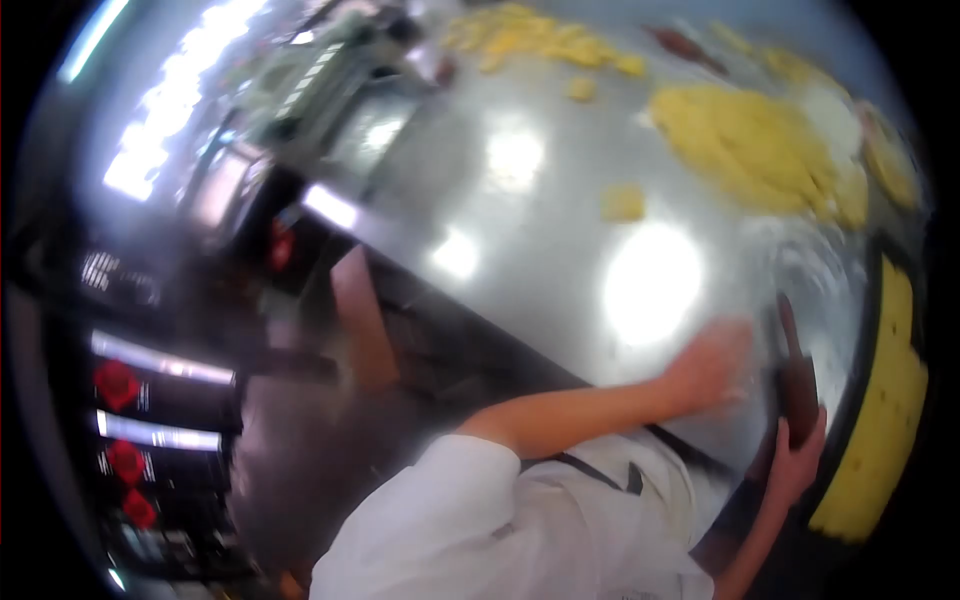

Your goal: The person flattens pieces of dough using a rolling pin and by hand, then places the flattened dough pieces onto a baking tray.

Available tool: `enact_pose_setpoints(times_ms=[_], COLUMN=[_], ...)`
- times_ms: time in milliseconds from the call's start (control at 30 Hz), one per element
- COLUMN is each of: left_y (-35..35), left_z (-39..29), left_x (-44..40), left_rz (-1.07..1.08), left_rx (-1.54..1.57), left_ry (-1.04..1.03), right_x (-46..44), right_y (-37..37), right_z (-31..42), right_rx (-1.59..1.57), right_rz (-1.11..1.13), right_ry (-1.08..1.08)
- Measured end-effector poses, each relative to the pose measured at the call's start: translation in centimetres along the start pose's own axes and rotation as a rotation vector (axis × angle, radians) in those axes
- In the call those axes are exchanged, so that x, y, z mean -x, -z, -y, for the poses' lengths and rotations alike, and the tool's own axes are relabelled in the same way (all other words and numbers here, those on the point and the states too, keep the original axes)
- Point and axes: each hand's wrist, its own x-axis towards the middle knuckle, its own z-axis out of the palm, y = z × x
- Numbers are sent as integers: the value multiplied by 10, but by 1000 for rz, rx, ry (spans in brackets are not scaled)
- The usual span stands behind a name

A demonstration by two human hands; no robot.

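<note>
In my right hand (800, 455), fingers wrapped around its near end, is a dark brown rolling pin (799, 395). Its thin far handle points away over the metal table (540, 260). My left hand (712, 362) is above the table's near edge, a short way left of the rolling pin. Motion smears its fingers, and nothing can be made out in it. Beyond both hands lies a large flattened sheet of yellow dough (745, 145). A small square yellow piece (624, 202) sits apart from it on the metal.
A dark tray (850, 455) with a yellow slab (880, 410) stands at the right. Several yellow pieces (530, 38) are scattered at the table's far side, near a blurred reddish-brown object (688, 48). A tan long shape (362, 318) rises beside the table's left edge.
</note>
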Motion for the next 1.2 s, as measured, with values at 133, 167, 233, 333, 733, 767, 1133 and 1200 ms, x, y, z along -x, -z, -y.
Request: enact_pose_setpoints(times_ms=[133,167,233,333,733,767,1133,1200], left_y=[11,13,19,69,74,75,73,67], left_z=[-8,-12,-16,-5,88,80,59,53], left_x=[-4,-3,0,2,21,36,51,61], left_rz=[-21,-41,4,-157,-189,-179,-107,-138], left_rx=[-38,-62,-32,416,-328,-287,-270,-294], left_ry=[17,-10,-9,336,99,146,231,232], right_x=[-2,-4,-11,-21,-58,-43,-19,-12], right_y=[8,10,20,31,-3,6,13,14], right_z=[29,35,47,66,126,123,113,109], right_rx=[49,8,-117,-242,-187,-184,-164,-162], right_rz=[-6,24,66,152,349,351,300,358], right_ry=[-72,-113,-167,-99,436,496,548,508])
